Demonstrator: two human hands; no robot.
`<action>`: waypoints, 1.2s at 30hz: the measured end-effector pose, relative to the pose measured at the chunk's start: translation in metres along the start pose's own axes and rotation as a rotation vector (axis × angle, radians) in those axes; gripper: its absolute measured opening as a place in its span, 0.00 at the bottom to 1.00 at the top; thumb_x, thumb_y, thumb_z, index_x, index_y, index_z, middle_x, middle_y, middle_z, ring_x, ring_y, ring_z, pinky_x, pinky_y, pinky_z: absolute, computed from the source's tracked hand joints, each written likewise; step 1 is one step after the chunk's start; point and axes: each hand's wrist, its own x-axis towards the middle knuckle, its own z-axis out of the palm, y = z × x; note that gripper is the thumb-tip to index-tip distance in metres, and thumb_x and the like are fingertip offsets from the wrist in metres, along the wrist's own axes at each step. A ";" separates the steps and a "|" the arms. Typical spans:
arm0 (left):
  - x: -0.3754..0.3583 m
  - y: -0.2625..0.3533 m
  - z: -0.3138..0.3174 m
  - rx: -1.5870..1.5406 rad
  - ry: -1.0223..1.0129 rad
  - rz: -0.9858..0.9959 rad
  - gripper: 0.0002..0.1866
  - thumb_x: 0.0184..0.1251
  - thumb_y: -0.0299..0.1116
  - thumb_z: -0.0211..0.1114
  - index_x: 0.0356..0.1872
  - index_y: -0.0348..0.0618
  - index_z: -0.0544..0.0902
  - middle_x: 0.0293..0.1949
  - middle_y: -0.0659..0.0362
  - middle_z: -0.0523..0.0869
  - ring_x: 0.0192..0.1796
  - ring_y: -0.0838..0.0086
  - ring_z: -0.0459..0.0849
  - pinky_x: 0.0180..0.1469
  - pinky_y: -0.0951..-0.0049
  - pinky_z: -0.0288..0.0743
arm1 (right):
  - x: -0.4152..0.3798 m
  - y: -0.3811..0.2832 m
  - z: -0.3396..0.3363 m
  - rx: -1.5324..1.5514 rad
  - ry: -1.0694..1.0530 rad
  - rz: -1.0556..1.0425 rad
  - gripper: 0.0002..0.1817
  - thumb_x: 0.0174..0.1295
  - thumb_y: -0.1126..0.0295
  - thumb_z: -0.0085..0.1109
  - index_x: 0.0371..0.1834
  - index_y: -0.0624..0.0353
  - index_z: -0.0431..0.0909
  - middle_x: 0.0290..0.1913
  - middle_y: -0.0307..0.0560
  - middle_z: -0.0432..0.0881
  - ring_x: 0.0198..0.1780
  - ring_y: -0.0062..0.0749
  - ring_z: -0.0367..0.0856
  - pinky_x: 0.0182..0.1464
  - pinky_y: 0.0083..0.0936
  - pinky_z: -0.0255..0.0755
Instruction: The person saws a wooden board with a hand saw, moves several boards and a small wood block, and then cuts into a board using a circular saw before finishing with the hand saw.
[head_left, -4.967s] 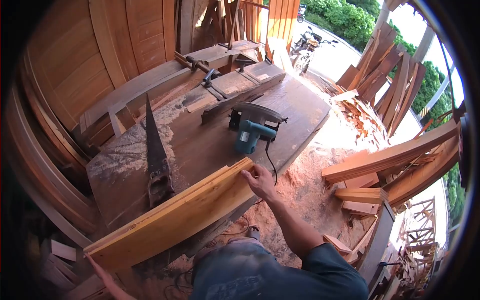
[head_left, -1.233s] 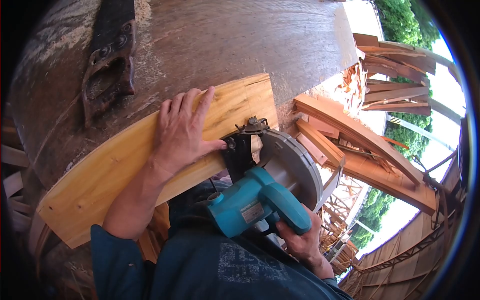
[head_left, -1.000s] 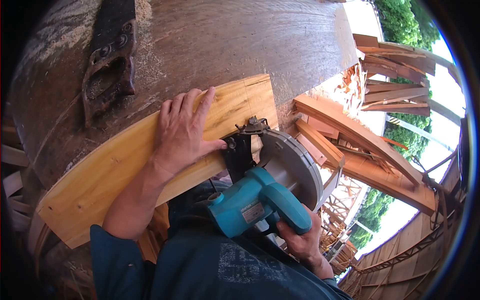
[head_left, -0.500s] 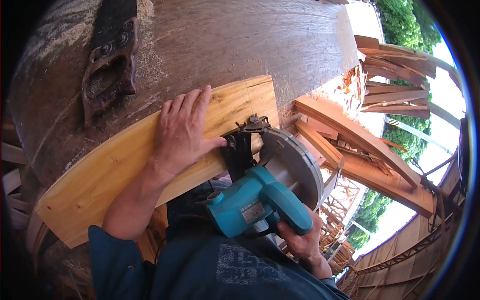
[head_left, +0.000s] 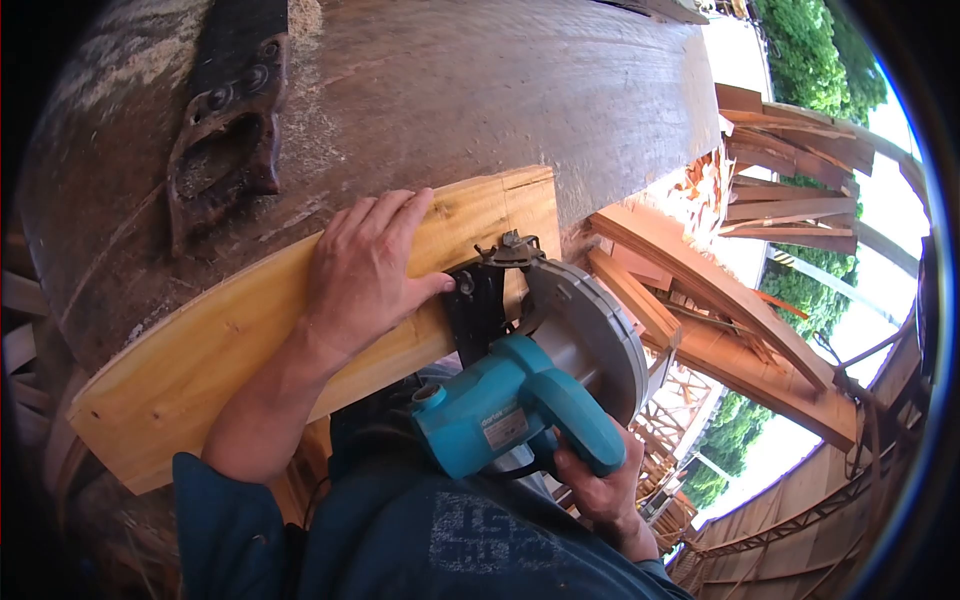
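My left hand (head_left: 362, 268) lies flat, fingers spread, on a pale yellow plank (head_left: 200, 345) that rests along the near edge of a dark wooden workbench (head_left: 470, 90). My right hand (head_left: 597, 492) grips the handle of a teal circular saw (head_left: 520, 400). The saw's black base and grey blade guard (head_left: 590, 330) sit against the plank's near edge, just right of my left thumb. The blade itself is hidden by the guard.
A rusty handsaw handle (head_left: 228, 140) lies on the bench beyond the plank, with sawdust around it. Stacked reddish boards (head_left: 740, 330) and offcuts stand to the right, over a sawdust-covered floor. Green bushes show behind them.
Five seconds ago the saw lay on the bench and my right hand touched the plank's end. Now the right hand holds the saw at the plank; over the last second the view shifted slightly.
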 end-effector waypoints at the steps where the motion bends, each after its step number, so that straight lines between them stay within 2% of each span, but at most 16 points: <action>1: 0.000 0.000 0.000 -0.008 0.012 0.004 0.46 0.42 0.44 0.83 0.66 0.41 0.74 0.60 0.54 0.80 0.61 0.58 0.78 0.65 0.58 0.70 | 0.001 -0.001 0.000 0.006 0.001 -0.005 0.14 0.57 0.70 0.70 0.42 0.66 0.80 0.31 0.47 0.85 0.31 0.29 0.83 0.35 0.25 0.74; 10: 0.003 -0.003 -0.002 -0.052 0.061 0.007 0.37 0.46 0.41 0.81 0.61 0.39 0.80 0.57 0.52 0.84 0.57 0.57 0.83 0.61 0.61 0.76 | 0.007 -0.006 0.002 0.074 0.012 -0.012 0.14 0.57 0.70 0.70 0.42 0.66 0.80 0.30 0.47 0.85 0.31 0.28 0.82 0.35 0.25 0.74; 13: 0.004 -0.003 -0.004 -0.080 0.087 -0.006 0.34 0.48 0.40 0.80 0.58 0.39 0.81 0.55 0.52 0.85 0.56 0.57 0.84 0.60 0.61 0.77 | 0.010 -0.010 0.000 -0.003 -0.002 -0.010 0.13 0.57 0.71 0.70 0.41 0.66 0.80 0.30 0.47 0.84 0.31 0.27 0.82 0.35 0.25 0.74; 22: 0.006 -0.007 -0.001 -0.120 0.116 -0.028 0.28 0.54 0.40 0.77 0.55 0.38 0.83 0.53 0.50 0.87 0.53 0.55 0.86 0.56 0.61 0.79 | 0.018 -0.017 0.003 0.076 0.018 -0.010 0.13 0.55 0.72 0.71 0.41 0.66 0.80 0.29 0.45 0.83 0.30 0.25 0.79 0.34 0.24 0.73; 25: 0.007 -0.009 0.000 -0.096 0.132 0.008 0.24 0.61 0.41 0.73 0.54 0.36 0.82 0.51 0.51 0.87 0.52 0.58 0.87 0.55 0.61 0.80 | 0.018 -0.016 0.001 0.082 0.010 0.031 0.13 0.55 0.73 0.71 0.41 0.66 0.80 0.29 0.45 0.83 0.30 0.25 0.79 0.34 0.24 0.73; 28: 0.008 -0.007 -0.002 -0.140 0.143 -0.032 0.22 0.59 0.40 0.74 0.52 0.37 0.85 0.51 0.49 0.88 0.53 0.56 0.86 0.55 0.60 0.80 | 0.021 -0.018 0.003 0.102 0.035 0.014 0.13 0.54 0.73 0.71 0.41 0.65 0.80 0.29 0.44 0.83 0.30 0.25 0.79 0.34 0.24 0.73; 36: 0.010 -0.009 0.001 -0.119 0.200 -0.017 0.16 0.67 0.38 0.69 0.48 0.37 0.85 0.44 0.50 0.90 0.46 0.55 0.89 0.47 0.61 0.82 | 0.028 -0.024 0.002 0.137 0.014 0.048 0.14 0.55 0.73 0.71 0.41 0.66 0.80 0.30 0.43 0.83 0.31 0.25 0.79 0.35 0.23 0.73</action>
